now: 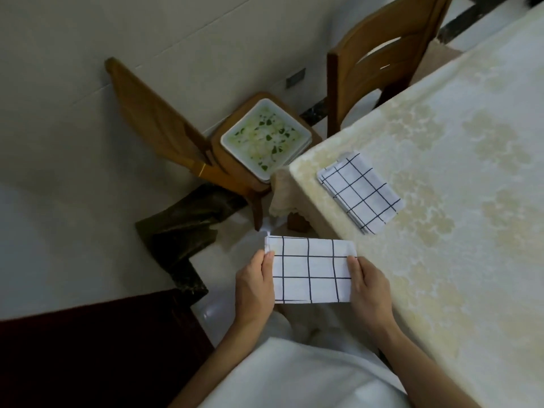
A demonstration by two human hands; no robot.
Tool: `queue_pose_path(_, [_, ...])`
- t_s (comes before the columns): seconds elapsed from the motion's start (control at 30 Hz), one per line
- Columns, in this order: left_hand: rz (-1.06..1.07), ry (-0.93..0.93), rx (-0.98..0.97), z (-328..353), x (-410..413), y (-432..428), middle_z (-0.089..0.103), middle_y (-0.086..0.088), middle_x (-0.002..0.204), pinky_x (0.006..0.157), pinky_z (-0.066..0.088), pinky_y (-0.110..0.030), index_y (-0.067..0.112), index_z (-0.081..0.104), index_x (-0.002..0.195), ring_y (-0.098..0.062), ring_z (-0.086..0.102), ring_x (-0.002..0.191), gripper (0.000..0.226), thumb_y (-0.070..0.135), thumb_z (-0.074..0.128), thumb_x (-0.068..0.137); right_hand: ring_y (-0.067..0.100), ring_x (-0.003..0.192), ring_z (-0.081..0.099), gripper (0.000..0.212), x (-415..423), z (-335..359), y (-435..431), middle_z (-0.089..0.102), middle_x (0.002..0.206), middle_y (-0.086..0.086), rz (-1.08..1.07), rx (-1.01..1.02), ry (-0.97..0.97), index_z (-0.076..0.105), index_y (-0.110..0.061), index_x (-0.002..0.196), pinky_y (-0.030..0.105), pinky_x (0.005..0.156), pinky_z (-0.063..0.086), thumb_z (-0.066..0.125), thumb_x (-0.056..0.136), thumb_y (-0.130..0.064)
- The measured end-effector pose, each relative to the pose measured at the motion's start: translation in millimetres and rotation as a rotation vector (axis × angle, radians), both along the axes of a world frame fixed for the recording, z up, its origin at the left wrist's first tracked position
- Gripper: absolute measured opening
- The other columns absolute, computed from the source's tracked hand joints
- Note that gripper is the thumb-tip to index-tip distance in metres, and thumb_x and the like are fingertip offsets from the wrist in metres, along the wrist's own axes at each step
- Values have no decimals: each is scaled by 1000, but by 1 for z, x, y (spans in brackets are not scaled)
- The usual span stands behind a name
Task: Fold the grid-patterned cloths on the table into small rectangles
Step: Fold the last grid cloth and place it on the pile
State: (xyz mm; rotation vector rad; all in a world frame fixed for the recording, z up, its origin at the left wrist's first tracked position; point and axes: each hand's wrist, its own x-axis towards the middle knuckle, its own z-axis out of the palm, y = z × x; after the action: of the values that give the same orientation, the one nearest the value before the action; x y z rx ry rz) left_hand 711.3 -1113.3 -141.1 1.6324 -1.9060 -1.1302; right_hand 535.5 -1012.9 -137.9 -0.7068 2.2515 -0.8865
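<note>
stack of green-patterned square plates (266, 139) is sitting on a wooden chair (153, 119), second chair (391, 28) standing close by

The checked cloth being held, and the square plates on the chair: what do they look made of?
Checked cloth: probably thin woven cotton, matte; it holds soft layered folds. Square plates: likely glazed ceramic, though melamine is possible; smooth white rim, printed green leaf pattern.

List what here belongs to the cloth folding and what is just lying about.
Job: the held grid cloth, pinched by the left hand and right hand; the folded stack on the table.
Lying about: the square plates on a wooden chair; a second chair; a dark crumpled sheet on the floor.
</note>
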Motion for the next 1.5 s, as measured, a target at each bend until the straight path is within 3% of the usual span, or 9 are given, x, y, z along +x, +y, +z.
queue_pose_path(0.13, [-126, 21, 21, 3, -14, -53, 55, 15, 68, 51, 38, -9, 19, 53, 85, 3, 58, 64, 21, 26, 45, 103, 16, 57, 42, 43, 1, 5, -34, 53, 62, 8, -105, -4, 5, 51, -3, 72, 36, 55, 32, 43, 105, -29])
queue_pose_path(0.37, [-419, 25, 100, 4, -56, -123, 51, 0, 65, 50, 32, -17, 26, 42, 69, -4, 48, 57, 34, 25, 47, 103, 11, 53, 34, 43, -12, 10, -57, 41, 56, -1, -345, 8, 16, 41, -12, 65, 29, 52, 27, 44, 105, -27])
queue_pose_path(0.57, [-562, 78, 252, 5, -107, -156, 39, 12, 52, 49, 27, -20, 22, 40, 68, -4, 33, 51, 35, 26, 51, 101, 8, 52, 31, 43, -31, 11, -59, 34, 56, -3, -461, -20, 11, 34, -14, 65, 26, 51, 24, 45, 105, -24])
queue_pose_path(0.7, [-572, 67, 322, 5, -139, -169, 59, 5, 71, 59, 41, -17, 19, 56, 83, -5, 51, 65, 16, 26, 61, 96, 8, 55, 28, 37, -51, 10, -62, 33, 60, 0, -593, -28, -61, 35, -4, 70, 32, 54, 27, 44, 103, -19])
queue_pose_path(0.83, [-503, 41, 376, 1, -171, -179, 66, -6, 88, 66, 46, -13, 14, 64, 92, -12, 60, 80, 7, 21, 65, 93, 15, 58, 36, 36, -70, 2, -67, 38, 61, 0, -690, -34, -93, 44, -3, 73, 48, 53, 48, 46, 102, -24])
queue_pose_path(0.97, [-526, 2, 333, -8, -201, -188, 63, -1, 83, 63, 44, -11, 18, 63, 90, -11, 57, 77, 5, 20, 64, 94, 18, 60, 45, 37, -85, -5, -72, 52, 67, 14, -673, -17, -92, 50, -7, 73, 47, 54, 46, 46, 103, -29])
queue_pose_path(1.1, [-591, -76, 258, -17, -222, -195, 61, 2, 81, 64, 45, -17, 16, 65, 93, -11, 56, 75, 7, 22, 63, 95, 12, 58, 40, 38, -98, -15, -74, 49, 63, 2, -637, 33, -94, 49, -12, 70, 21, 51, 31, 45, 104, -30])
queue_pose_path(1.33, [-646, -138, 160, -30, -238, -200, 64, 1, 82, 68, 51, -28, 16, 65, 94, -15, 61, 78, 8, 24, 63, 95, 15, 59, 44, 40, -107, -32, -79, 52, 65, 3, -643, 161, -133, 53, -9, 71, 33, 54, 33, 47, 102, -33])
queue_pose_path(1.5, [-658, -153, 133, -33, -241, -199, 64, 4, 82, 67, 49, -23, 16, 64, 94, -13, 61, 78, 9, 25, 63, 95, 15, 60, 46, 40, -110, -37, -80, 53, 65, 2, -665, 197, -123, 54, -11, 70, 33, 55, 35, 48, 101, -36])
